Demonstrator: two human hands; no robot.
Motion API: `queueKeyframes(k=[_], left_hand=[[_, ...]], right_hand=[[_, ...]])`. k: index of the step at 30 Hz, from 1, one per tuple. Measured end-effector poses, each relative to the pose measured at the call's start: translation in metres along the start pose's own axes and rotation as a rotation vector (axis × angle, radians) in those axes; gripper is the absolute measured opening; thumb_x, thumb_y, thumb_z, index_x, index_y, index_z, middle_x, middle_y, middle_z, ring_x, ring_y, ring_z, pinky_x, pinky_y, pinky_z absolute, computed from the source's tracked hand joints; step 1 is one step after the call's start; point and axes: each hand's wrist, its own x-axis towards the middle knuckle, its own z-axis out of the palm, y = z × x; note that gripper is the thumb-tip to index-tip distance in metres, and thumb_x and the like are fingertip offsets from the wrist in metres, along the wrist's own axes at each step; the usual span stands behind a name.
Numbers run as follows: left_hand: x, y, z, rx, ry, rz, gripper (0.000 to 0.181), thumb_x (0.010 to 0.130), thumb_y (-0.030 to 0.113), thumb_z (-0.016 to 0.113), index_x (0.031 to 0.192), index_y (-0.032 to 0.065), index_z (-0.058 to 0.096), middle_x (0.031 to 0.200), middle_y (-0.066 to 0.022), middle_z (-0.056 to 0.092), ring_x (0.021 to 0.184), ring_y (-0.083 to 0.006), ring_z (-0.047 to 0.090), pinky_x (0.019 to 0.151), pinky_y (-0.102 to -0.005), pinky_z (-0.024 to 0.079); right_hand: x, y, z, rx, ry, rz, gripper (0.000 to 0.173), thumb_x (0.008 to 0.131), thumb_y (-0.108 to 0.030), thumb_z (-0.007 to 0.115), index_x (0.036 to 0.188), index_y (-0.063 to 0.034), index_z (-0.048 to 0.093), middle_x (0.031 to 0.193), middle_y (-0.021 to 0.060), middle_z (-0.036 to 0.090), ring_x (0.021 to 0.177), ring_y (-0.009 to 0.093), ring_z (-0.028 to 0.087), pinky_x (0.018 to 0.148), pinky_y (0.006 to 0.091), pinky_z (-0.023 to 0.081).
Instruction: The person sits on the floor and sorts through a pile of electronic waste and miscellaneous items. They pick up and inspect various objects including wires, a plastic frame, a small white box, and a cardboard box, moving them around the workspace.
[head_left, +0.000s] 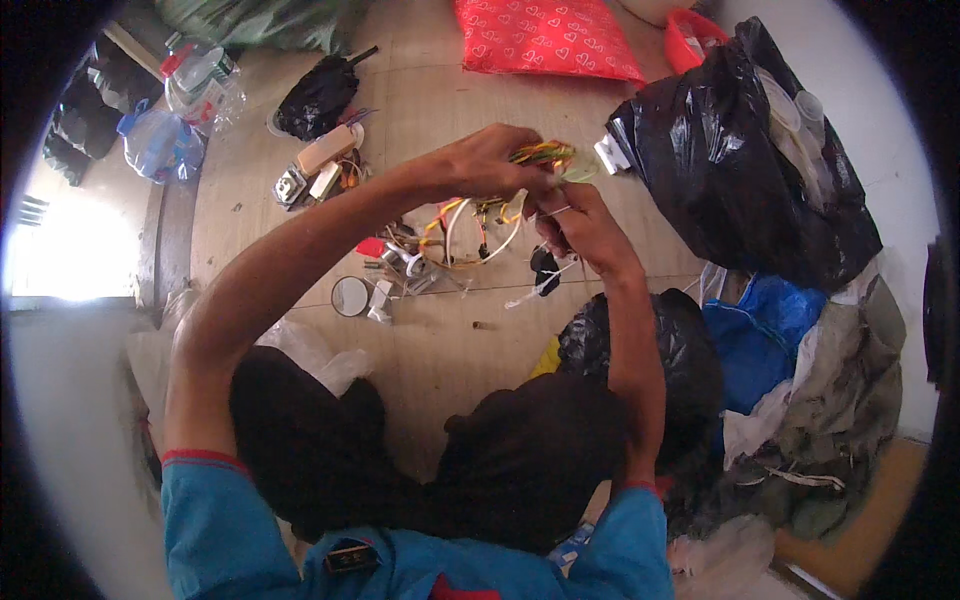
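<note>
A bundle of multicoloured electrical wires (546, 154) is gripped in my left hand (504, 161), above the tiled floor. Close against it, my right hand (583, 225) pinches a thin white strand at the lower end of the bundle. Yellow, white and red wires with small black connectors (483, 250) hang or lie just below the hands; which of them belong to the bundle I cannot tell. A round mirror-like disc (350, 296), a red piece (370, 247) and small metal and plastic parts lie to the lower left of the hands. A black object (544, 270) lies below my right hand.
Small hardware parts and a tan block (326, 150) lie left of my hands, near a black plastic bag (319, 97). Plastic bottles (161, 146) stand farther left. A large black bag (720, 157) and a blue bag (757, 337) are at right; a red heart-patterned bag (547, 37) is ahead.
</note>
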Motion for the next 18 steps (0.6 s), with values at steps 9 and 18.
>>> queueKeyframes(k=[9, 18], left_hand=[[-0.003, -0.012, -0.042, 0.129, 0.046, -0.104, 0.043, 0.081, 0.042, 0.073, 0.099, 0.0025, 0.068, 0.067, -0.0010, 0.057, 0.055, -0.0087, 0.047, 0.045, -0.0288, 0.037], [-0.022, 0.055, -0.103, 0.063, 0.161, 0.043, 0.027, 0.089, 0.029, 0.063, 0.097, 0.0032, 0.066, 0.081, -0.0022, 0.057, 0.053, -0.0059, 0.047, 0.046, -0.0222, 0.036]], right_hand=[[-0.025, 0.061, -0.034, 0.137, 0.098, 0.184, 0.035, 0.100, -0.033, 0.049, 0.084, -0.0032, 0.057, 0.057, -0.0010, 0.046, 0.044, 0.008, 0.044, 0.041, 0.0247, 0.035], [-0.073, 0.214, 0.003, -0.096, 0.367, 0.382, 0.021, 0.094, -0.023, 0.055, 0.090, -0.0035, 0.061, 0.066, 0.0064, 0.061, 0.049, 0.014, 0.057, 0.039, 0.0281, 0.042]])
